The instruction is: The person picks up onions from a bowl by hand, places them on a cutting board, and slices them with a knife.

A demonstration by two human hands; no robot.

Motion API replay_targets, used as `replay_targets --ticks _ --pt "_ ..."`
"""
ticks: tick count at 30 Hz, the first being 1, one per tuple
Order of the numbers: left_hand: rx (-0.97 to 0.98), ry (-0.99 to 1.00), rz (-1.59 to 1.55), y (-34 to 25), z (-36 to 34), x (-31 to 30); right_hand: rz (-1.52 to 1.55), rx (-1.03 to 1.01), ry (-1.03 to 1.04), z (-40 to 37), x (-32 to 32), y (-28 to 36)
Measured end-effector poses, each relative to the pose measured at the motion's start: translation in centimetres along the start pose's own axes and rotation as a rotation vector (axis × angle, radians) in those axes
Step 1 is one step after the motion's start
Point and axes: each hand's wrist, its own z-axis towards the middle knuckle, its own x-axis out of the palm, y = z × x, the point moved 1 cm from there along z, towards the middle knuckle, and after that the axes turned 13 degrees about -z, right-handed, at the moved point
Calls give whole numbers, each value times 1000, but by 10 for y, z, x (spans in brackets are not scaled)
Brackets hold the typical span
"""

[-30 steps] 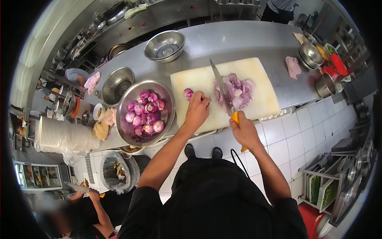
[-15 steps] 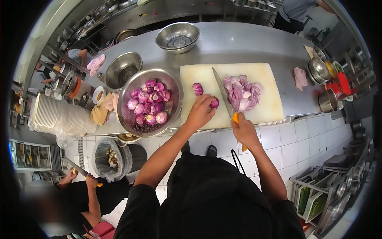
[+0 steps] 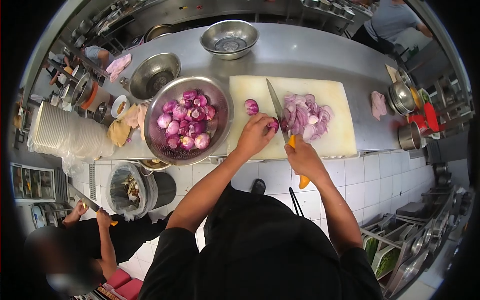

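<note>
My left hand (image 3: pixel 256 134) presses a halved red onion (image 3: pixel 273 125) against the white cutting board (image 3: pixel 342 120), its fingers closed round the piece. In my right hand (image 3: pixel 306 156) is a kitchen knife (image 3: pixel 276 102) with a yellow handle, its blade pointing away from me and standing close to the right side of that onion. Another onion piece (image 3: pixel 251 106) lies on the board just beyond my left fingers. Right of the blade is a heap of sliced red onion (image 3: pixel 307 116). A steel colander (image 3: pixel 155 150) of peeled red onions stands left of the board.
Steel bowls (image 3: pixel 229 36) stand at the back of the steel counter (image 3: pixel 300 50). Stacked plastic containers (image 3: pixel 65 132) and cloths are at left; a steel pot (image 3: pixel 410 136) is at right. Below left are a lined waste bin (image 3: pixel 131 192) and a co-worker (image 3: pixel 120 245) holding a knife.
The knife has shifted left, closer to the held onion, and its handle is more exposed. My view has tilted slightly. Both hands keep their holds.
</note>
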Motion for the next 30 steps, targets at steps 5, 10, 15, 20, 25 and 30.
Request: replay_targets --ticks 5,10,15,20,25,30 --pt "38 -15 -10 0 0 -1 87 -62 -64 37 18 1" --pt "39 -37 12 1 1 0 66 -47 -1 28 -8 14" --pt "-6 -41 -12 1 0 -2 -20 -136 -158 44 30 -2" --pt "-30 -60 -31 5 -1 -1 86 -52 -6 31 0 11" --pt "10 -78 -22 4 -1 -2 35 -26 -14 20 2 18" --pt "-24 -59 -31 4 -2 -2 79 -55 -64 37 19 15"
